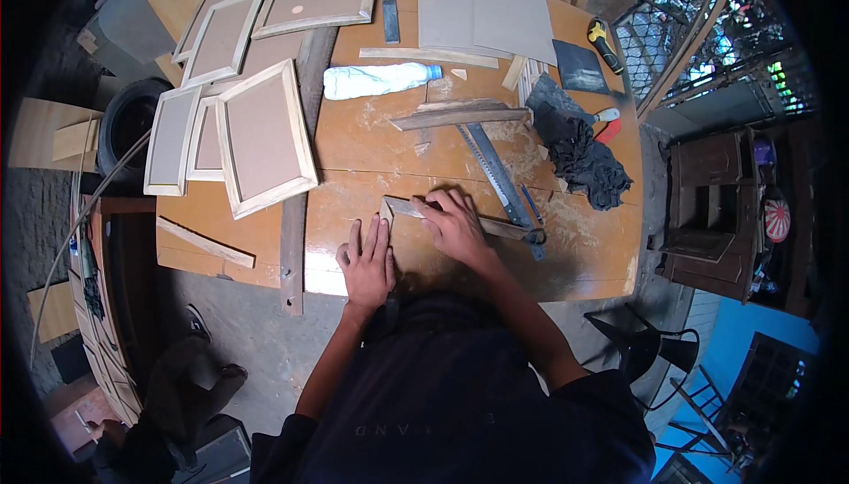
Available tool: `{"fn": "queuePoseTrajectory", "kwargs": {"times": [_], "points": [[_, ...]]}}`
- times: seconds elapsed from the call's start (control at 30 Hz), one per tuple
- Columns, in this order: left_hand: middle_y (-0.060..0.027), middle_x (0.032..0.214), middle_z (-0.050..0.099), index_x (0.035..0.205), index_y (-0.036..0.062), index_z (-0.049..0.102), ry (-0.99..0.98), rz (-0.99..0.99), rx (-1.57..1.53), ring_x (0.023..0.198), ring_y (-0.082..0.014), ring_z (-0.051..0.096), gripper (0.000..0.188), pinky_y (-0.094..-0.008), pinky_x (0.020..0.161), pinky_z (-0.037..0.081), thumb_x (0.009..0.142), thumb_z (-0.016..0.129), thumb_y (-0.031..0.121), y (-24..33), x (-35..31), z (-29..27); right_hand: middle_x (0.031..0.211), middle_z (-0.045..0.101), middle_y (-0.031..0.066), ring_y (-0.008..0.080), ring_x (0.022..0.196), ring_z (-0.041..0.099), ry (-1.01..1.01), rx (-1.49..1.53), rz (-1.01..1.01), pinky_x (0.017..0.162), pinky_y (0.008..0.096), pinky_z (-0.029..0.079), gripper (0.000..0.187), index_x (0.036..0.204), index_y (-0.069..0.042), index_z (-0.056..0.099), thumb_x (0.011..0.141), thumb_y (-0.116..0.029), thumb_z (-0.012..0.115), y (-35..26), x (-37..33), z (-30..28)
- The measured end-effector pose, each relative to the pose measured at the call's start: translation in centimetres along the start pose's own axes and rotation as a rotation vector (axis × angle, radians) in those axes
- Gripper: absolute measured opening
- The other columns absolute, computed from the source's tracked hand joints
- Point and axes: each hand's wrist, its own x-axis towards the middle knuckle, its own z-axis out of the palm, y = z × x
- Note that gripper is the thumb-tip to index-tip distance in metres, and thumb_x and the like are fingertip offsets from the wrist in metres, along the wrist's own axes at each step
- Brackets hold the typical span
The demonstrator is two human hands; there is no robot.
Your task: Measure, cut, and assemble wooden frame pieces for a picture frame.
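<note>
My left hand (367, 263) lies flat near the table's front edge, fingers stretched out over a short pale wood piece (386, 212). Beside it my right hand (453, 226) closes on a wooden strip (403, 207). That strip passes under the right hand and shows again on its far side. The strip's left end meets the short piece at an angle, forming a corner. Just beyond my right hand a hand saw (493, 168) lies slantwise with a thin blue pencil (531, 203) alongside. Whether the two wood pieces are joined cannot be seen.
Wooden picture frames (268, 139) crowd the table's left side. A plastic bottle (380, 81), wood offcuts (460, 116), grey sheets (482, 11), black cloth (591, 166) and a yellow-black tool (605, 45) lie farther back. Another person (181, 387) is at lower left; a black chair (641, 347) stands right.
</note>
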Motion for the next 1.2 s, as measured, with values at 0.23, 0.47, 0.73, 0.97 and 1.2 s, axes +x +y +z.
{"fn": "queuePoseTrajectory", "kwargs": {"times": [0.23, 0.47, 0.73, 0.97, 1.2], "points": [[-0.0071, 0.157, 0.04, 0.149, 0.0097, 0.044, 0.001, -0.008, -0.03, 0.143, -0.0345, 0.033, 0.058, -0.0511, 0.104, 0.028, 0.092, 0.056, 0.02, 0.1, 0.1, -0.2, 0.109, 0.059, 0.0073, 0.0279, 0.105, 0.053, 0.008, -0.022, -0.004, 0.089, 0.0424, 0.04, 0.04, 0.125, -0.012, 0.068, 0.085, -0.01, 0.063, 0.0, -0.1, 0.2], [-0.0075, 0.156, 0.041, 0.149, 0.0097, 0.044, 0.005, -0.009, -0.037, 0.144, -0.0351, 0.032, 0.058, -0.0509, 0.105, 0.028, 0.093, 0.056, 0.02, 0.1, 0.2, -0.1, 0.109, 0.06, 0.0065, 0.0276, 0.104, 0.054, -0.006, 0.006, 0.004, 0.09, 0.0414, 0.041, 0.04, 0.124, -0.012, 0.069, 0.085, -0.01, 0.063, 0.2, -0.1, 0.0], [-0.0073, 0.157, 0.039, 0.151, 0.0104, 0.042, -0.071, -0.001, -0.068, 0.146, -0.0349, 0.029, 0.057, -0.0523, 0.106, 0.026, 0.096, 0.054, 0.021, -0.3, 0.3, -0.4, 0.11, 0.061, 0.006, 0.027, 0.105, 0.054, -0.003, 0.011, -0.008, 0.09, 0.0407, 0.041, 0.041, 0.123, -0.012, 0.069, 0.083, -0.01, 0.066, 0.4, -0.1, 0.1], [-0.0065, 0.158, 0.038, 0.151, 0.011, 0.041, -0.09, 0.011, -0.069, 0.147, -0.0335, 0.028, 0.057, -0.0534, 0.106, 0.025, 0.097, 0.053, 0.023, -0.5, 0.3, -0.4, 0.111, 0.06, 0.0049, 0.026, 0.107, 0.053, -0.064, 0.009, -0.001, 0.092, 0.0413, 0.04, 0.043, 0.124, -0.013, 0.069, 0.081, -0.009, 0.069, 0.7, 0.4, -0.5], [-0.0114, 0.158, 0.038, 0.151, 0.0066, 0.04, -0.071, -0.02, -0.091, 0.146, -0.0323, 0.03, 0.057, -0.0502, 0.107, 0.025, 0.097, 0.053, 0.02, -0.5, -0.7, -0.4, 0.113, 0.06, 0.0031, 0.0246, 0.107, 0.052, -0.114, -0.047, -0.076, 0.091, 0.0416, 0.039, 0.045, 0.125, -0.014, 0.069, 0.08, -0.008, 0.068, -0.2, 1.0, -0.1]]}}
